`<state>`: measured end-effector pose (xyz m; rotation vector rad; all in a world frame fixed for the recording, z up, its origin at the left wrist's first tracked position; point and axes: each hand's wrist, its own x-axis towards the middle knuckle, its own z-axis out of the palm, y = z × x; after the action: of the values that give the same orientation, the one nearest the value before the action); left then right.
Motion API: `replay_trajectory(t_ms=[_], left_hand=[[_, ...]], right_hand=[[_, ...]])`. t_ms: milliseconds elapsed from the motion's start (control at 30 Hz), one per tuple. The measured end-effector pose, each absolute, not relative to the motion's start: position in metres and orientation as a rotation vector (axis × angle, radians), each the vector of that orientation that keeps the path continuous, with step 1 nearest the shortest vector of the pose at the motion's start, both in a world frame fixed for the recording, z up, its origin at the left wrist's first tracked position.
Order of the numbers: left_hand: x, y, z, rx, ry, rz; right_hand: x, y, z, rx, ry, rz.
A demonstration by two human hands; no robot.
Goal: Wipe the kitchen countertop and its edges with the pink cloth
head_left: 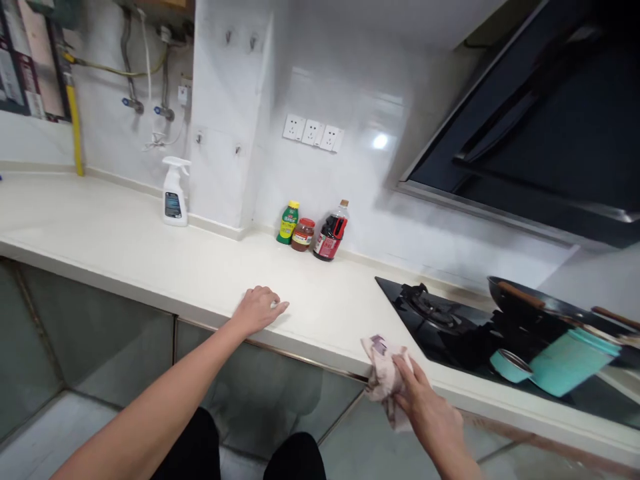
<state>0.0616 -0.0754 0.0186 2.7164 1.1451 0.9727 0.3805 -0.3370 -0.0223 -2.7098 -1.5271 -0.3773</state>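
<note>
My right hand [425, 400] grips a crumpled pinkish cloth [384, 373] at the front edge of the white countertop [320, 300]. Part of the cloth lies on the top and part hangs over the edge. My left hand [259, 310] rests on the counter near its front edge, with the thumb stretched out to the right and nothing held. Behind it, against the wall, stand a green bottle with a yellow cap [288, 223], a red-lidded jar [303, 235] and a dark sauce bottle with a red handle [332, 233].
Right of the cloth lies a black gas stove [440, 340] with a wok [520, 297], a turquoise canister [575, 363] and a small turquoise cup [511, 366]. A range hood [525, 133] slants above. A white spray bottle [174, 193] stands back left. Cabinets [115, 320] run below.
</note>
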Motion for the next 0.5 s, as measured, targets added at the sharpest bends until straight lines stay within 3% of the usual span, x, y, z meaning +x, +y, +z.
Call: replay_trajectory(t_ms=[200,500], left_hand=[[0.065,-0.08,0.014,2.759,1.176,1.025],[0.056,-0.076,0.015,2.617,0.953,1.207]], right_hand=[[0.335,-0.308,-0.008,-2.732,-1.695,-0.557],[0.183,-0.216,0.01,-2.256,-1.991,-0.294]])
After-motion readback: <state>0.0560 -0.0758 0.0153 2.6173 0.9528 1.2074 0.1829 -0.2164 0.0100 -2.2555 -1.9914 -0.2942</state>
